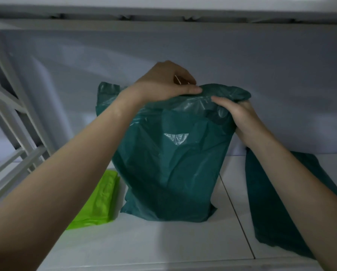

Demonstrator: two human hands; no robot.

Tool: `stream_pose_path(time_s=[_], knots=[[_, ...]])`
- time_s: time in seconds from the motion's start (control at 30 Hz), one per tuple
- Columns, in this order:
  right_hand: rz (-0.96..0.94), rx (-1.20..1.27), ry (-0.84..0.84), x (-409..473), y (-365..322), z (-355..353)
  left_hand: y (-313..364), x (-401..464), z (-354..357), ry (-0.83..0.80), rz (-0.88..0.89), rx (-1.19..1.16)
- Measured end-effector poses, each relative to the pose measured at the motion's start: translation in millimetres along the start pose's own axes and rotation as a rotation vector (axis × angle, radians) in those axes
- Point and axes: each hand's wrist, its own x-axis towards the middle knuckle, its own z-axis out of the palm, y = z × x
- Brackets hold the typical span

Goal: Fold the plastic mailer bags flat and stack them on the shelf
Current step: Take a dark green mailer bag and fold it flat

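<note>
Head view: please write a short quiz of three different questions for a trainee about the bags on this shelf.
1. True or false: both hands hold the dark green bag by its top edge.
2. Which bag lies left of it on the shelf? A) lime green bag B) red bag C) white bag
3. Fill in: a second dark green bag lies under the ____ forearm.

Key: 1 true, left hand and right hand; 2 A; 3 right.

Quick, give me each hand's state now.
Left hand: pinching the top edge of the dark green mailer bag.
Right hand: fingers curled round the same bag's top right corner.
</note>
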Motion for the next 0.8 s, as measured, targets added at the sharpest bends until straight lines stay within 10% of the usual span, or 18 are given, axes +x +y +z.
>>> stream_pose_path(time_s=[0.8], knots=[[0.025,-0.221,-0.199,5.9,-7.5,10.3,-0.9,7.5,20.4,0.217,-0.052,0.077]])
